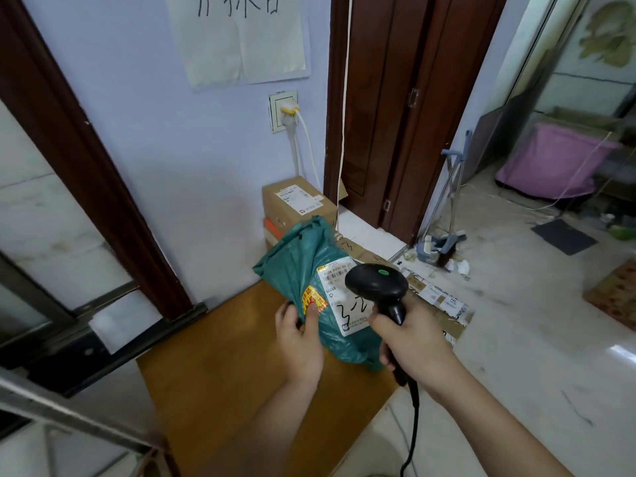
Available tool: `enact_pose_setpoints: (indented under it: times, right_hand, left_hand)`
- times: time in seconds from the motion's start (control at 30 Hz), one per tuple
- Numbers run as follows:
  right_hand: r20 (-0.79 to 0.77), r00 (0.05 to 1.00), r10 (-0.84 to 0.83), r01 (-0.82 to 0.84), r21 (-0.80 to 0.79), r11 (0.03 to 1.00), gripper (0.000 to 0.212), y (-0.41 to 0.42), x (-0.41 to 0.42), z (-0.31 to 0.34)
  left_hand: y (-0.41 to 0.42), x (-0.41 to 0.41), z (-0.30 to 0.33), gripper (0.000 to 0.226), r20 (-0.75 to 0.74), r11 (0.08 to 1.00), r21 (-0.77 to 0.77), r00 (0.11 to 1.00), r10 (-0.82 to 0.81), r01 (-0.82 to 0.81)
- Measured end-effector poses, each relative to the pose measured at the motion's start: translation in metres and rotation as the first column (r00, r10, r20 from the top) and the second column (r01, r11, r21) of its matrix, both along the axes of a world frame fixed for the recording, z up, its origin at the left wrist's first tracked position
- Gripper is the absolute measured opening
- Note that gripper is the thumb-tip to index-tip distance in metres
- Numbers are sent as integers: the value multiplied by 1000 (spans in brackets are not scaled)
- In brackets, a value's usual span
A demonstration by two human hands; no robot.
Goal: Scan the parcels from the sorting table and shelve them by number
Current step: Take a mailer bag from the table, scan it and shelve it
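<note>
A green plastic parcel with a white label is held up above the far right corner of the wooden surface. The left hand pinches its lower edge, thumb on a yellow sticker. The right hand grips a black scanner just over the label. Cardboard boxes are stacked beyond, against the wall.

Lilac wall, dark wooden door, pale tiled floor.
</note>
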State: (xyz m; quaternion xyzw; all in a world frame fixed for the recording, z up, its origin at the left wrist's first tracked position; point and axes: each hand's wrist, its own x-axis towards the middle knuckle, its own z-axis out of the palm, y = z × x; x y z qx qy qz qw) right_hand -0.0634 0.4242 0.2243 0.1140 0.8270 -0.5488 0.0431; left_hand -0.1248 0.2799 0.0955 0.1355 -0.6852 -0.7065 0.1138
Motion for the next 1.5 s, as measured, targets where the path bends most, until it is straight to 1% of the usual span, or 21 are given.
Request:
enact_pose_setpoints:
  times: [0.03, 0.1, 0.23, 0.3, 0.37, 0.53, 0.7, 0.8, 0.9, 0.97, 1.03, 1.1, 1.2, 1.33, 1.4, 1.5]
  right_hand:
    - [-6, 1000, 2, -2, 1, 1000, 7, -6, 9, 3]
    - [-9, 1000, 1, -1, -7, 1000, 7, -17, 28, 10]
    - [-31, 1000, -2, 2, -2, 1000, 7, -35, 63, 24]
    - [-42, 999, 13, -12, 16, 1000, 8, -42, 79, 32]
    - [-40, 999, 36, -35, 20, 999, 8, -49, 94, 41]
    - [-54, 991, 121, -119, 48, 992, 7, -57, 122, 56]
    - [-97, 969, 227, -218, 96, 971, 7, -58, 146, 61]
    - [-108, 939, 326, -314, 114, 943, 7, -57, 159, 63]
    - [-129, 901, 414, -405, 91, 910, 7, -55, 176, 65]
    - [-154, 864, 480, -474, 77, 877, 7, -53, 190, 65]
    - [-183, 818, 545, -544, 59, 837, 7, -50, 209, 65]
    - [-212, 768, 604, -604, 69, 794, 7, -46, 231, 62]
    - [-198, 701, 685, -688, 68, 723, 7, -42, 262, 58]
    - [-178, 599, 781, -788, 48, 614, 7, -50, 301, 61]
    - [-174, 553, 815, -823, 38, 566, 6, -60, 320, 62]
    - [-171, 476, 863, -872, 37, 488, 6, -83, 349, 64]
  left_hand:
    - [-7, 5, 1, 17, 15, 999, 42, 1000, -12, 11]
    - [-21, 15, 6, 10, 56, 981, 193, 998, -35, 24]
    - [-52, 31, 26, 10, 145, 898, 439, 986, -88, 16]
    - [-65, 40, 36, 14, 166, 848, 530, 981, -95, -7]
    - [-74, 49, 43, 16, 185, 819, 573, 978, -96, -28]
    - [-87, 80, 55, 16, 183, 798, 600, 980, -78, -49]
    - [-98, 116, 62, 16, 181, 783, 609, 983, 13, -123]
    - [-107, 147, 67, 12, 185, 790, 579, 976, 114, -202]
    - [-118, 183, 71, 15, 190, 804, 522, 958, 214, -283]
    - [-123, 210, 70, 16, 181, 806, 493, 945, 274, -328]
    - [-122, 239, 70, 20, 178, 791, 483, 927, 331, -375]
    - [-115, 271, 69, 18, 175, 767, 491, 910, 376, -412]
    - [-105, 321, 70, 16, 190, 729, 487, 873, 448, -480]
    - [-105, 392, 75, 23, 181, 678, 480, 819, 544, -556]
    - [-113, 426, 77, 26, 176, 646, 470, 781, 599, -602]
    - [-129, 474, 82, 23, 189, 565, 487, 712, 676, -666]
